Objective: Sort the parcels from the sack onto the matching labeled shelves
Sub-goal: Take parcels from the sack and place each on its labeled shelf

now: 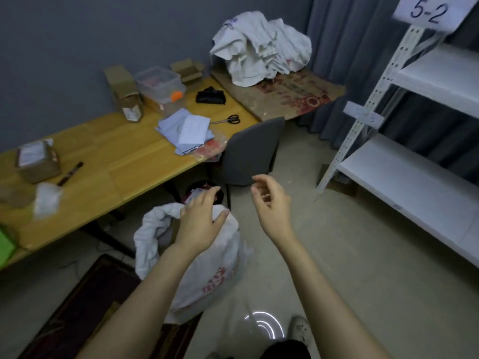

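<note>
Head view, looking down at the floor. The white sack (pixel 217 268) with red print stands on the floor just in front of the person, beside the wooden table (pixel 108 161), mouth open at the top; what it holds cannot be made out. Left hand (pixel 201 220) hovers over the sack's mouth, fingers spread and relaxed, nothing in it; contact with the sack's rim cannot be judged. Right hand (pixel 272 203) is in the air to the right of the sack, fingers loosely curled, holding nothing. White shelf unit (pixel 414 182) stands at right, well apart from the sack; a paper label (pixel 429 11) at its top reads "5-2". A smaller tag (pixel 363 116) on the upright is too blurred to read. On the table: a cardboard box (pixel 39 161) with a paper slip on top, a dark marker (pixel 70 173) beside it, a stack of pale blue mailers (pixel 186 130), scissors (pixel 228 119), a clear plastic tub (pixel 160 84). Grey chair (pixel 251 151) sits at the table's end. A heap of crumpled white bags (pixel 261 47) lies in the far corner.
</note>
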